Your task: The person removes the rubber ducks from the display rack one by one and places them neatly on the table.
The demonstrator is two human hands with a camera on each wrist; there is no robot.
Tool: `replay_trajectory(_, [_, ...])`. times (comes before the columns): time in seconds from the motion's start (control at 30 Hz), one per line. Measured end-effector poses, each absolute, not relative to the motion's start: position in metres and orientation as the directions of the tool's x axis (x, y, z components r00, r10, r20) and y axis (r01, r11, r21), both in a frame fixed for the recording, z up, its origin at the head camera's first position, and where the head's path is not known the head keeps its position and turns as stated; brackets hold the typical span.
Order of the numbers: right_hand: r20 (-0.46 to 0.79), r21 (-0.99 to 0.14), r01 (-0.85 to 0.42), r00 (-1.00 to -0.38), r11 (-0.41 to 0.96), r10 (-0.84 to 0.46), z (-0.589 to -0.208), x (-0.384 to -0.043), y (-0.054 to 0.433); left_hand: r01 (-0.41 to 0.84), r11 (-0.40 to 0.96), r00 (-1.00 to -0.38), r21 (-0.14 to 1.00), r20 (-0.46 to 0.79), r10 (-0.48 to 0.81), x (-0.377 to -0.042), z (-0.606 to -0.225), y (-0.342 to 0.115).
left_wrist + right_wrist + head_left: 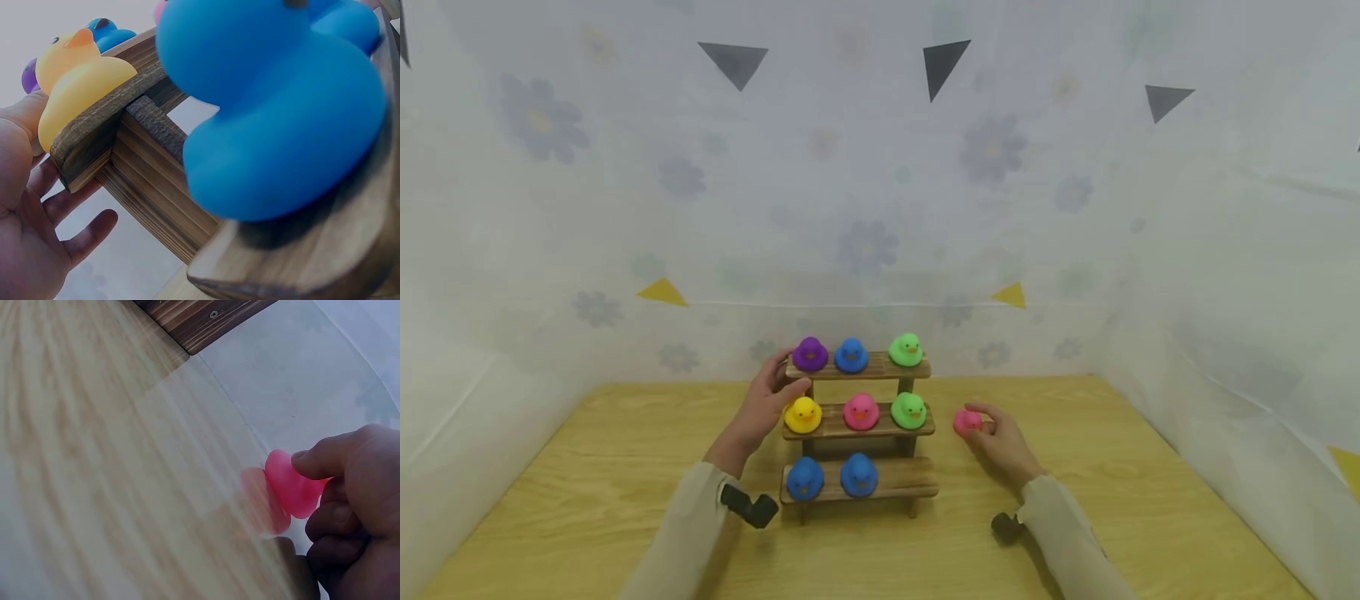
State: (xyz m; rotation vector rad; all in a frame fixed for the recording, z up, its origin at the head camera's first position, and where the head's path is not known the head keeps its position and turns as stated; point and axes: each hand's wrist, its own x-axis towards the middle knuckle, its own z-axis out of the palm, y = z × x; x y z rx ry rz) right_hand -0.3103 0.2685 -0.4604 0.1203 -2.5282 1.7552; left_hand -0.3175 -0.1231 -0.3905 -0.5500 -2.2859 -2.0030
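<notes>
A three-tier wooden stand (880, 479) holds rubber ducks. On its top tier sit a purple duck (810, 355), a blue duck (852, 356) and a green duck (906, 350). The middle tier bears a yellow duck (802, 415), a pink duck (861, 412) and another green duck (909, 411). Two blue ducks (859, 476) are on the lowest tier, toward the left. My left hand (762, 411) is at the stand's left side, fingers loosely extended, thumb close to the yellow duck. Right of the stand, my right hand (1004, 444) pinches a pink duck (292, 484) low over the table.
The light wooden table (647, 467) extends around the stand. White flower-patterned sheeting (865, 183) encloses the back and both sides, with grey and yellow triangles on it. A dark camera mount (751, 506) sits on the left wrist, another (1007, 528) on the right.
</notes>
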Motion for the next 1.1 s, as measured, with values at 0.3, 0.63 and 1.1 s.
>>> replay_trajectory(0.3, [0.108, -0.906, -0.113, -0.994, 0.407, -0.034, -0.459, -0.310, 0.271, 0.305, 0.102, -0.934, 0.947, 0.277, 0.228, -0.317, -0.390, -0.124])
replay_trajectory(0.63, [0.065, -0.909, -0.050, -0.998, 0.414, 0.023, -0.452, -0.305, 0.269, 0.288, 0.104, -0.937, 0.952, 0.257, 0.238, -0.317, -0.388, -0.123])
replay_trajectory(1.1, [0.214, -0.860, -0.204, -0.976, 0.467, -0.033, -0.429, -0.298, 0.258, 0.288, 0.106, -0.938, 0.952, 0.258, 0.231, -0.316, -0.389, -0.123])
